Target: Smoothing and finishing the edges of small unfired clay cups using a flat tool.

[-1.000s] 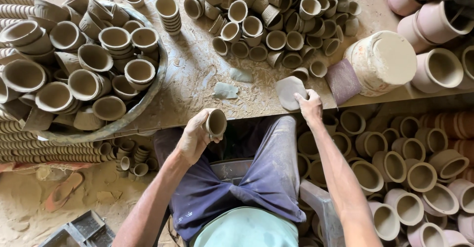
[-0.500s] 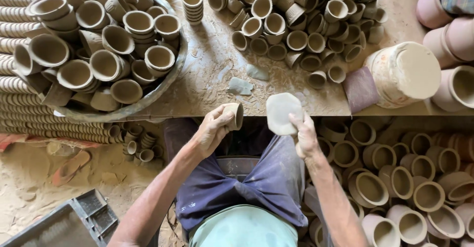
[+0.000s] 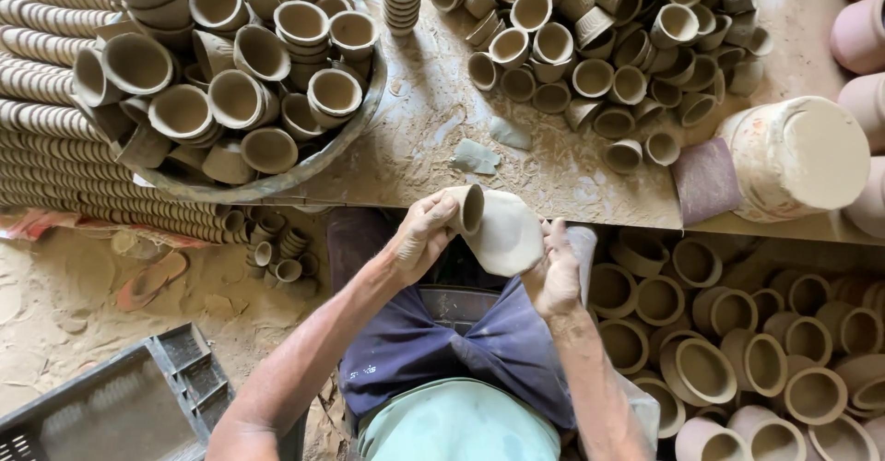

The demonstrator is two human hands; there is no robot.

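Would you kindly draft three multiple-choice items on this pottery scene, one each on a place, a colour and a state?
1. Where does the left hand hold the small clay cup?
A. Inside the round basin
B. Over the lap, at the near edge of the work table
C. On the grey crate

2. What colour is the flat pad in the right hand?
A. Pale beige
B. Bright red
C. Black

3. How do the cup and the pad stand to each other?
A. Far apart
B. The pad lies on the floor
C. Pressed together between the hands

Answers: 1 B, the cup sits just below the work table edge, above the blue cloth. 2 A, the pad is pale beige like the raw clay. 3 C, the pad meets the cup's side, with no gap showing.
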